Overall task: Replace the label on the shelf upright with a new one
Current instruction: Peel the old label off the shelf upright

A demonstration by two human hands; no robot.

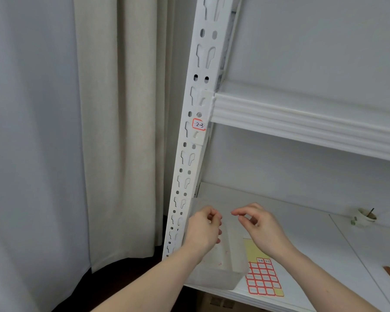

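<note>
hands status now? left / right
Left hand: fingers curled; whether it holds anything cannot be told.
Right hand: thumb and fingers pinched together, contents cannot be told.

White shelf board (302, 233) carries translucent bin (214, 275), label sheet (262, 278), small cup (366, 217) far right.

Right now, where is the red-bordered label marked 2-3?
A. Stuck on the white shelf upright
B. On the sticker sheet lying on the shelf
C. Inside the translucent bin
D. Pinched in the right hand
A: the 2-3 label sits on the shelf upright, just below the beam joint.
</note>
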